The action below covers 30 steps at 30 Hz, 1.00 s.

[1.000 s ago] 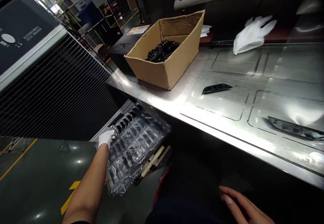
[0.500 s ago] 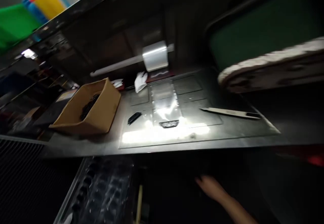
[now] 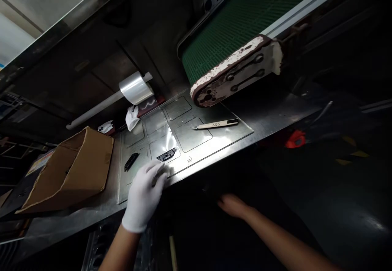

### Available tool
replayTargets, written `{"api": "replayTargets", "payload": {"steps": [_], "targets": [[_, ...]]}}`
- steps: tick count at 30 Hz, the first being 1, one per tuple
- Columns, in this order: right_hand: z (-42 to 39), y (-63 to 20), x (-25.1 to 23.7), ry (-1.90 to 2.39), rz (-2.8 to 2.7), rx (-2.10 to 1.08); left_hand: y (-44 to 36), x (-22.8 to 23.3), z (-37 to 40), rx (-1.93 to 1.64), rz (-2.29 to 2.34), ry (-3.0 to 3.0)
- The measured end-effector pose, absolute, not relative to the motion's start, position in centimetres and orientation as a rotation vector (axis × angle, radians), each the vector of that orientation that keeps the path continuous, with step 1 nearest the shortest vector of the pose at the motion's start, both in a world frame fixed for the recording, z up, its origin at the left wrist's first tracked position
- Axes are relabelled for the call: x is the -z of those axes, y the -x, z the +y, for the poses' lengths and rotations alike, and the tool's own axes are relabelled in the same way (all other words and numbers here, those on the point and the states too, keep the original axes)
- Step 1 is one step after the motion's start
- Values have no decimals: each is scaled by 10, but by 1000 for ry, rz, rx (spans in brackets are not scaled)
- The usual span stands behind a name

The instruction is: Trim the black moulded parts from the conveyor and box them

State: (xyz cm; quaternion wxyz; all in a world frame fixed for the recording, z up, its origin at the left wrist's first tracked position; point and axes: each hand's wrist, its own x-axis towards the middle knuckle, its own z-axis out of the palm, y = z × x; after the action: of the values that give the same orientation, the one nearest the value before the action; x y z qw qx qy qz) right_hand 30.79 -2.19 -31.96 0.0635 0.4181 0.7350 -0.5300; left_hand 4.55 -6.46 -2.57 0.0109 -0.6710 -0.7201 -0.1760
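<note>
The left hand (image 3: 143,195), in a white glove, rests at the near edge of the shiny steel desk (image 3: 214,140), its fingers curled around a small dark part (image 3: 159,174) that is only partly visible. Just beyond it lies a flat black plastic piece (image 3: 167,154), with 1 more black piece (image 3: 131,161) further left, near the brown cardboard box (image 3: 76,169). The bare right hand (image 3: 233,205) hangs loosely open below the desk edge, holding nothing.
</note>
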Motion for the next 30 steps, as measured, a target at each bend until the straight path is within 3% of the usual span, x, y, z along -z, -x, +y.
{"api": "replayTargets", "payload": {"steps": [4, 9, 22, 30], "targets": [[-22, -317, 313, -1288, 2233, 1699, -45, 17, -10, 241, -2097, 2300], [-19, -322, 305, -1320, 2241, 1778, -41, 4, 3, -14, -2014, 2385], [-18, -314, 297, -1288, 2192, 1732, -11, -22, 20, 218, -2210, 2149], [-17, -306, 288, -1279, 2123, 1697, -31, 8, 20, -111, -2085, 2251]]}}
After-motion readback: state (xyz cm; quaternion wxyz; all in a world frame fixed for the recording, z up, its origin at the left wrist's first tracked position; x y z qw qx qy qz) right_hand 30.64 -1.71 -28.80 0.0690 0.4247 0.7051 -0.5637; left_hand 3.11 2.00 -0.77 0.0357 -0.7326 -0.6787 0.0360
